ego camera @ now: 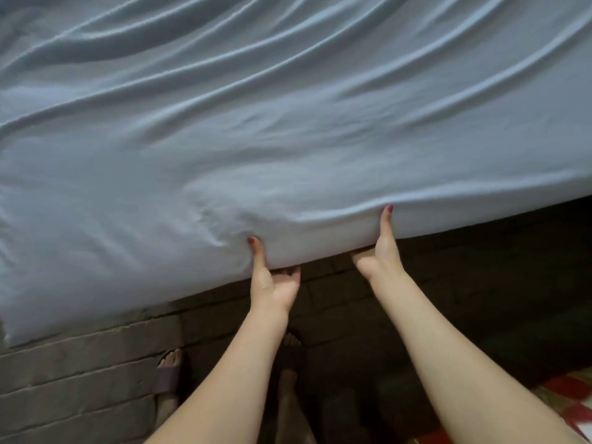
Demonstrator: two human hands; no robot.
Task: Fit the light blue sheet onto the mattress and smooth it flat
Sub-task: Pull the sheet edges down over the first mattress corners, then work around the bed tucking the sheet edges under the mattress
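The light blue sheet (288,123) covers the whole mattress top and hangs over its near edge, with long diagonal folds across it. My left hand (272,280) grips the sheet's hanging edge, thumb on the outside and fingers tucked beneath. A little to the right, my right hand (382,251) holds the same edge the same way, thumb pressed up against the cloth. Small puckers gather around both thumbs. The mattress itself is hidden under the sheet.
Grey brick-patterned floor (80,373) lies below the bed edge. My feet in sandals (169,370) stand close to the bed. A red patterned mat (570,398) shows at the lower right corner. The space under the bed at right is dark.
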